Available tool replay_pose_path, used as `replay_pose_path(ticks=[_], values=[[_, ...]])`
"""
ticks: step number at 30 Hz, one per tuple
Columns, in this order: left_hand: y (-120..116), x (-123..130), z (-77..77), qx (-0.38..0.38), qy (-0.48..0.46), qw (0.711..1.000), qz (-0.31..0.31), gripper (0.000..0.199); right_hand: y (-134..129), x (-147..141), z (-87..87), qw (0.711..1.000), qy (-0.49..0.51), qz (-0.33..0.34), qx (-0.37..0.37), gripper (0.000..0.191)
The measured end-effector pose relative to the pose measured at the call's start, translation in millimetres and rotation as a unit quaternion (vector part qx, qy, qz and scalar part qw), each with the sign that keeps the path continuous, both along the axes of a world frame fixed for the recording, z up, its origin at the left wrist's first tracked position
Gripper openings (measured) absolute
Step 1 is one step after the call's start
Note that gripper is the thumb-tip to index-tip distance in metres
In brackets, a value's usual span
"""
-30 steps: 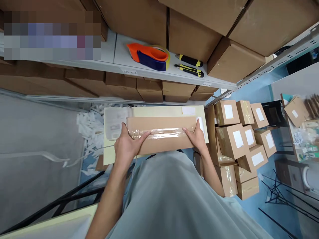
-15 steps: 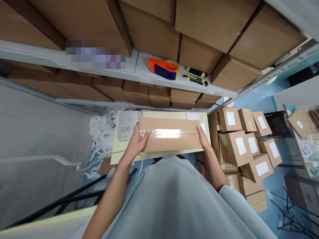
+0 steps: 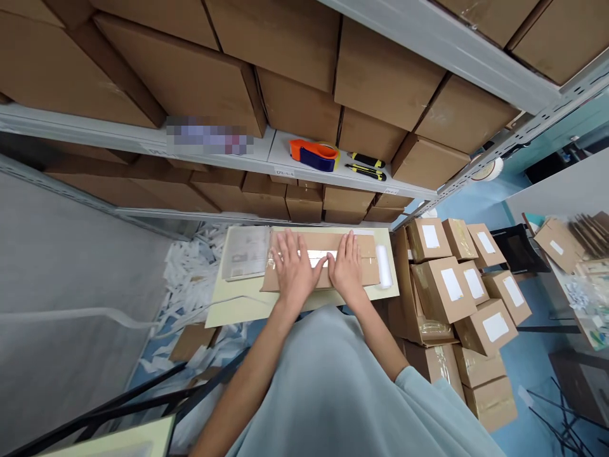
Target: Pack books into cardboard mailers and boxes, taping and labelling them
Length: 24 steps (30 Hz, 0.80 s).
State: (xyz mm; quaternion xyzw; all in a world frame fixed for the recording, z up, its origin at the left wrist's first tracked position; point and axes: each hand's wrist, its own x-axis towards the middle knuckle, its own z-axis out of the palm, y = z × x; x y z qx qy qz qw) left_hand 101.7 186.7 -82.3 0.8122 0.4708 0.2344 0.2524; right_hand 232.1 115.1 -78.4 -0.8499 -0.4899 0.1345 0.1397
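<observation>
All positions refer to the yellow table (image 3: 231, 312). Left of the table, a white cable (image 3: 109, 312) enters at the border and crosses the table's near left corner; its end is lost near the left forearm (image 3: 252, 376). Paper scraps (image 3: 190, 266) lie heaped beside the table's left edge, single pieces hard to separate. Behind the table, toward the left, a pixelated patch masks part of the shelf (image 3: 280, 146). A clear plastic case (image 3: 247, 254) occupies the table's far left corner; its contents are indistinct. The left hand (image 3: 295, 270) lies palm down, fingers spread, on the long box (image 3: 321, 241), which rests on the middle of the table. Clear tape (image 3: 314, 254) runs along the box top, partly covered by both hands and washed out by glare. Behind the table, a tape dispenser (image 3: 314, 155) sits on the shelf. The right hand (image 3: 347, 270) lies palm down on the box, fingers close together, thumb out; whether the thumbs touch cannot be told. Two cutters (image 3: 366, 165) lie behind the table's right half. A white roll (image 3: 384, 266) lies at the table's right end. Right of the table, stacked boxes (image 3: 457, 310) overlap one another; their labels (image 3: 451, 284) are illegible.
</observation>
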Motion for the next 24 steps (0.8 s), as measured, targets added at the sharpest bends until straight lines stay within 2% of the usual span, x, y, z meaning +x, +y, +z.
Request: replay_pose_path(ticks=[4,6,8,10,12,14,16,20,22,24], values=[[19.1,-45.5,-12.4,-0.027,0.015,0.996,0.08,0.102,-20.1,36.6,-7.4,0.998,-0.009,-0.064,-0.023,0.08],[24.1,-55.5,-13.1,-0.036,0.005,0.993,0.109,0.106,-26.8,45.2,-5.6,0.994,-0.02,-0.107,-0.015,0.082],[23.1,-45.8,-8.9,-0.034,-0.013,0.994,0.1,0.106,-20.7,38.1,-3.3,0.993,-0.034,-0.114,-0.001,0.087],[17.9,-22.4,-2.1,-0.018,-0.029,0.997,0.07,0.104,-4.4,19.7,-3.2,0.996,-0.042,-0.083,0.009,0.092],[12.8,-0.2,3.3,-0.004,-0.037,0.998,0.045,0.103,11.6,2.3,-5.5,0.998,-0.041,-0.051,0.007,0.091],[11.5,6.7,3.9,-0.007,-0.028,0.999,0.039,0.1,16.7,-1.9,-8.7,0.998,-0.03,-0.048,0.001,0.087],[15.1,-6.3,-1.0,-0.02,-0.013,0.998,0.056,0.099,6.9,11.8,-10.7,0.997,-0.019,-0.077,-0.002,0.086],[33.2,-60.1,-16.7,-0.028,-0.017,0.991,0.129,0.093,-38.1,68.5,-6.3,0.984,0.006,-0.177,0.011,0.089],[43.1,-78.9,-21.5,-0.044,-0.022,0.985,0.163,0.084,-57.7,92.2,-1.1,0.976,0.042,-0.211,0.019,0.088],[50.4,-86.2,-22.2,-0.095,-0.016,0.981,0.169,0.07,-69.7,105.8,4.2,0.97,0.098,-0.221,0.014,0.086]])
